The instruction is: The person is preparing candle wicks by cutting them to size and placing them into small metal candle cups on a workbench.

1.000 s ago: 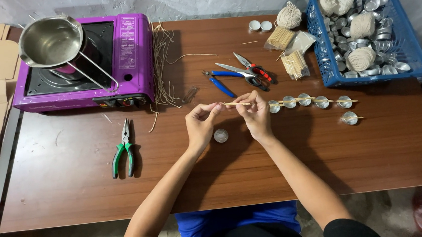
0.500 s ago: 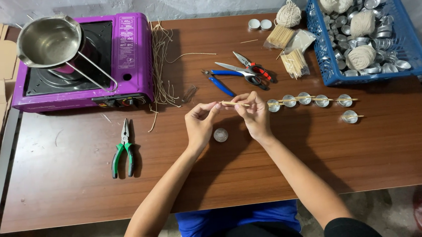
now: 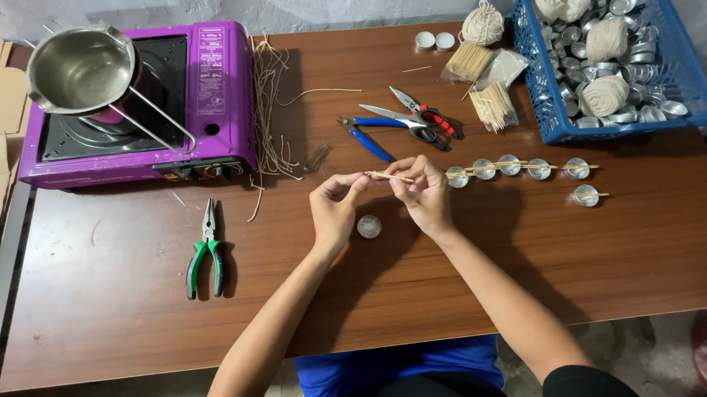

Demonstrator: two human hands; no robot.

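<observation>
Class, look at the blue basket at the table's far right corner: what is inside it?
The blue basket holds many small silver metal cups and four balls of pale string lying on top. Whatever lies beneath the string and the piled cups is covered and cannot be seen.

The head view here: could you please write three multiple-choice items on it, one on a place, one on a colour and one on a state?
1. Where does the steel pot sit?
A. on the purple stove
B. in the blue basket
C. on the floor

2. What colour are the handles of the pliers lying alone toward the table's left side?
A. red
B. green
C. yellow

3. How is the thin wooden stick held?
A. by the left hand alone
B. it lies loose on the table
C. pinched between both hands, the right hand too

Answers: 1 A, the pot rests on the stove's burner. 2 B, both grips are green. 3 C, the fingertips of both hands meet on the stick above the table.
</observation>
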